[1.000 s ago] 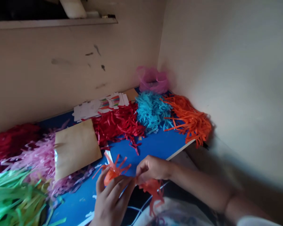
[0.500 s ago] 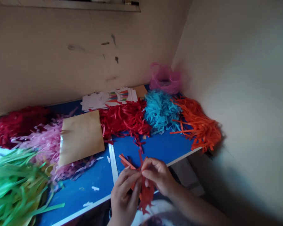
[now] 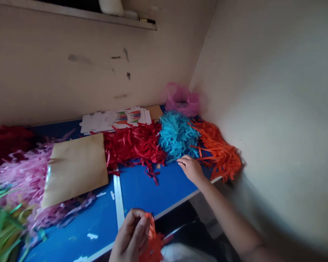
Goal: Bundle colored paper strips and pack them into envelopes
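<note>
Low at the front, my left hand [image 3: 132, 234] pinches an orange paper tassel [image 3: 154, 242] between thumb and fingers, its cut strips hanging down past the table edge. My right hand [image 3: 190, 169] reaches out over the table to the near edge of the turquoise shredded paper strips [image 3: 177, 134]. Its fingers are drawn together there; what they hold, if anything, is too small to make out. Just right of that hand lies a pile of orange paper strips [image 3: 221, 151]. Red paper strips [image 3: 133, 145] lie to the left of the turquoise ones.
A tan card sheet [image 3: 78, 171] rests on pink strips [image 3: 24, 174], with green strips [image 3: 2, 218] at the left front. Printed white cards [image 3: 98, 122] and a pink plastic bag [image 3: 183, 102] are at the back. The blue table [image 3: 164, 191] meets a wall on the right.
My right hand has left the orange tassel and moved forward to the turquoise strips. My left hand has drawn lower and nearer, keeping the tassel. The view has shifted slightly right.
</note>
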Available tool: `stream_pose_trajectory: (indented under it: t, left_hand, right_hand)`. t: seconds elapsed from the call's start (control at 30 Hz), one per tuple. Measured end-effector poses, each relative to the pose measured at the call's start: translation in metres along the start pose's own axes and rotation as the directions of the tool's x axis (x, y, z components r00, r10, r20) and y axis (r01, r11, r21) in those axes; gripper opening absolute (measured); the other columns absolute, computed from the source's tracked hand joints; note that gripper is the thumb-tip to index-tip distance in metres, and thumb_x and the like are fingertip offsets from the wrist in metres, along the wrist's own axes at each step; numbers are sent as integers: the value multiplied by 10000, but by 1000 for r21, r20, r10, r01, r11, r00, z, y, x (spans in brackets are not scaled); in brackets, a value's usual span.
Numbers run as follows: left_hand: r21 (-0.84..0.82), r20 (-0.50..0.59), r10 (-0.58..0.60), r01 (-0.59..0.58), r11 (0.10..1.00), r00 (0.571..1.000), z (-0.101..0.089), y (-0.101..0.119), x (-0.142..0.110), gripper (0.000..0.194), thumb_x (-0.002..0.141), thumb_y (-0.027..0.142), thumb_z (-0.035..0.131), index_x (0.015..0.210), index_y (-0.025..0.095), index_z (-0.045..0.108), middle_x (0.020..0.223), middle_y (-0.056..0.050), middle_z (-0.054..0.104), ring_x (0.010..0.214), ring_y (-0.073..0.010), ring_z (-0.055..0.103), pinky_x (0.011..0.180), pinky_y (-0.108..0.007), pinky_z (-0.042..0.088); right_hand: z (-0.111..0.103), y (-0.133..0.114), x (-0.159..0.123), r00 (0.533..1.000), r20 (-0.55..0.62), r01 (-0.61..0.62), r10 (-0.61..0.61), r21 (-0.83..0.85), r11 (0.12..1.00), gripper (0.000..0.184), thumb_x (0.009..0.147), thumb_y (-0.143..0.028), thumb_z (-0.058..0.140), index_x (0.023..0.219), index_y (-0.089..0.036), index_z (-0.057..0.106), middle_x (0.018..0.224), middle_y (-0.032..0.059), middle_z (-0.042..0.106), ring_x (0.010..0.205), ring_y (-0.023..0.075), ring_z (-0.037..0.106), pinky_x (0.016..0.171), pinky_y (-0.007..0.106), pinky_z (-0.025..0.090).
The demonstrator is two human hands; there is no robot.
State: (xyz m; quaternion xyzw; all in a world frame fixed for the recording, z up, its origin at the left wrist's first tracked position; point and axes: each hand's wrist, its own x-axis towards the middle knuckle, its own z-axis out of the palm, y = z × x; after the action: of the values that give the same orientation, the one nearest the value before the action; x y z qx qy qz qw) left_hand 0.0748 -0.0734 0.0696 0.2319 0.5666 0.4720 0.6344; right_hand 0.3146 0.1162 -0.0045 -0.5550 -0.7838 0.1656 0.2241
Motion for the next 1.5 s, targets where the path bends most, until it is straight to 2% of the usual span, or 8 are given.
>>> stream_pose_trajectory:
  t: [0.17, 0.33, 0.43, 0.5, 0.63, 0.9, 1.1, 1.5]
  left_hand:
    - [144, 14, 72, -73, 987, 997, -5, -11, 12, 435, 771, 617, 655, 754, 189, 579, 579, 66, 396, 489, -66, 315, 452, -168, 293]
    - [354, 58, 223, -229, 907, 973, -19, -11, 20, 373, 810, 555, 639, 766, 184, 657, 653, -2, 576, 559, -114, 483, 525, -206, 418]
    - [386, 31, 311, -298, 873, 950, -18, -8, 21, 330, 809, 511, 653, 784, 186, 706, 717, -36, 657, 600, -142, 562, 566, -233, 466]
    - [392, -9, 340, -310, 866, 940, -18, -6, 21, 303, 810, 484, 660, 797, 189, 727, 719, -43, 679, 612, -154, 589, 560, -235, 472]
    - [410, -1, 407, -371, 833, 913, -22, -4, 16, 246, 834, 419, 650, 773, 194, 729, 755, -53, 705, 703, -179, 645, 634, -249, 507]
    - [552, 88, 615, -553, 625, 783, -24, -2, 14, 138, 867, 254, 621, 765, 193, 690, 702, -36, 690, 638, -152, 640, 581, -232, 505]
    - [574, 135, 664, -604, 553, 735, -23, -2, 14, 91, 867, 195, 626, 794, 198, 680, 709, -20, 683, 625, -128, 641, 570, -200, 515]
    - [710, 225, 746, -630, 316, 627, -21, -9, 13, 89, 886, 158, 589, 847, 185, 664, 738, -34, 665, 628, -120, 625, 584, -206, 517]
  right_hand:
    - [-6, -12, 4, 999, 45, -16, 18, -29, 999, 161, 914, -139, 550, 908, -173, 708, 977, 87, 681, 857, 184, 655, 748, 257, 483]
    - [-20, -71, -31, 997, 79, 7, -25, 218, 976, 78, 899, -192, 604, 887, -196, 681, 973, 51, 685, 878, 161, 657, 786, 252, 508]
    - [-10, -114, -61, 970, 244, -181, -9, 742, 645, 88, 821, -285, 716, 791, -203, 701, 836, 14, 677, 701, 141, 662, 643, 238, 534]
    - [1, -130, -74, 935, 354, -329, 14, 854, 402, 116, 779, -310, 752, 756, -200, 723, 835, 11, 669, 642, 132, 657, 607, 247, 538]
    - [16, -139, -80, 906, 423, -415, 21, 877, 241, 121, 720, -306, 795, 762, -209, 737, 844, 8, 667, 686, 136, 649, 618, 249, 541]
    - [12, -146, -80, 916, 400, -356, -25, 840, 411, 14, 758, -222, 746, 763, -214, 756, 876, 27, 695, 802, 159, 653, 701, 253, 537]
    - [15, -148, -86, 887, 458, -449, 55, 830, 330, 164, 771, -272, 732, 922, -216, 704, 833, 10, 702, 756, 147, 655, 719, 257, 543]
    - [22, -152, -95, 942, 317, -329, 107, 818, 472, 80, 830, -263, 677, 862, -195, 649, 804, 10, 687, 708, 133, 644, 669, 222, 525]
